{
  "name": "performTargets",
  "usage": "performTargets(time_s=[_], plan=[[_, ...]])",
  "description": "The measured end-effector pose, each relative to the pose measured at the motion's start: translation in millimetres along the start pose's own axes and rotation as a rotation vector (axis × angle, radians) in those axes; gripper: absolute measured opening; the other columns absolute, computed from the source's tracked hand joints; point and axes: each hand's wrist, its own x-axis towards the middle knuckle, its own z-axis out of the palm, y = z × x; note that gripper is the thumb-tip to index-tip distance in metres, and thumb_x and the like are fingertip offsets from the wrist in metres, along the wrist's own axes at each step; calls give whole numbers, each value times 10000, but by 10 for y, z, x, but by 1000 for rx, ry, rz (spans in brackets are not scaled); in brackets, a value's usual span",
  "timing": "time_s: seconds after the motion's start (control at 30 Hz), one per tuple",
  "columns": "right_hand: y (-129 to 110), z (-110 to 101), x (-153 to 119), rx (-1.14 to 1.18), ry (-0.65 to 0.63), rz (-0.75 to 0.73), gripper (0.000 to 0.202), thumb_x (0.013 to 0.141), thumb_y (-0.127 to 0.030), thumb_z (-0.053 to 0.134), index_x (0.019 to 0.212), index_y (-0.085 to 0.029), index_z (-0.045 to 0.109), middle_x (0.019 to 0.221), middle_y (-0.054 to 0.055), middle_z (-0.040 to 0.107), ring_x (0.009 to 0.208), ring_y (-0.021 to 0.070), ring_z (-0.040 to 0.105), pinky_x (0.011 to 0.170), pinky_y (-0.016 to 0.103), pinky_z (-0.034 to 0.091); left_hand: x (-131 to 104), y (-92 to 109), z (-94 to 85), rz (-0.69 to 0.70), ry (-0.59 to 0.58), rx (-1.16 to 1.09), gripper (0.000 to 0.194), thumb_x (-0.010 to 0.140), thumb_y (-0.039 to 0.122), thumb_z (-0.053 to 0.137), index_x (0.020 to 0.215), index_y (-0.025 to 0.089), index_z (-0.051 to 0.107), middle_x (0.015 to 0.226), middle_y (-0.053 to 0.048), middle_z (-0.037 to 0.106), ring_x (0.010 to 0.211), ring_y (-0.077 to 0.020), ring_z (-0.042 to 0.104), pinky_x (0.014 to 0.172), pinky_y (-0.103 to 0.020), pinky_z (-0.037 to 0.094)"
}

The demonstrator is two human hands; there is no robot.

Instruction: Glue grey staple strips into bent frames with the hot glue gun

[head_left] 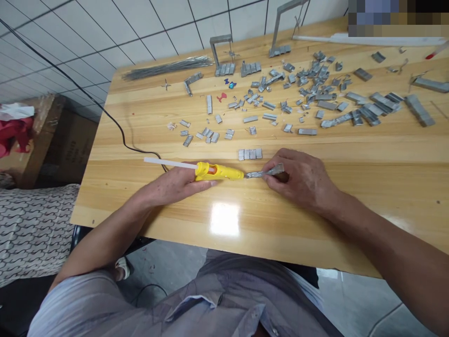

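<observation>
A yellow hot glue gun (220,172) lies in the grip of my left hand (178,181), its nozzle pointing right. From its back end sticks a white glue stick (170,163). Between the thumb and fingers of my right hand (301,180) is a bent strip of joined grey metal staples (275,170). One end of this strip meets the glue gun's nozzle. Just beyond the hands, a short row of grey staple blocks (250,154) lies flat on the table.
Many grey staple pieces (315,75) are scattered over the wooden table (140,131). Two upright staple frames (220,54) stand near the tiled wall, beside a bundle of thin wires (168,68). A black cord (122,133) crosses the left side. A cardboard box (45,135) stands left.
</observation>
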Motion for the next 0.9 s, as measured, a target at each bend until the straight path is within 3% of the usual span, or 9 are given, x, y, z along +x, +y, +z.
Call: performTargets(time_s=[0.1,0.33,0.43,0.6,0.9], plan=[[-5,0,2,-8,9,-3,147,877,-220,606,879,-227,752,865,53,747,753,217,694,682,328,485,43,32,-64,-25,-151,-110,415,977,573,560,832,211,700,721,-14,674,617,-176,559,549,-262,437],[-24,-8,4,-7,7,5,144,878,-218,605,870,-234,747,847,43,747,707,199,675,653,318,474,126,86,-71,-30,-200,-149,389,979,553,557,992,205,729,857,-26,715,728,-187,598,646,-272,486],[-18,-2,0,-3,13,4,143,880,-220,601,866,-238,742,850,42,747,690,192,666,648,315,473,126,84,-64,-47,-194,-194,402,970,580,569,984,211,728,876,-31,711,740,-193,597,647,-278,486],[-8,7,-3,2,16,6,143,876,-218,604,869,-225,746,850,50,744,676,192,664,656,322,481,57,102,-104,-104,-133,-233,408,946,593,592,890,206,705,739,-19,636,658,-183,534,561,-272,420],[-13,-9,3,1,3,4,147,877,-224,602,879,-225,749,853,49,744,674,190,663,640,316,470,66,130,-23,-51,-135,-144,374,965,542,560,817,210,650,696,0,591,613,-162,493,571,-267,395]])
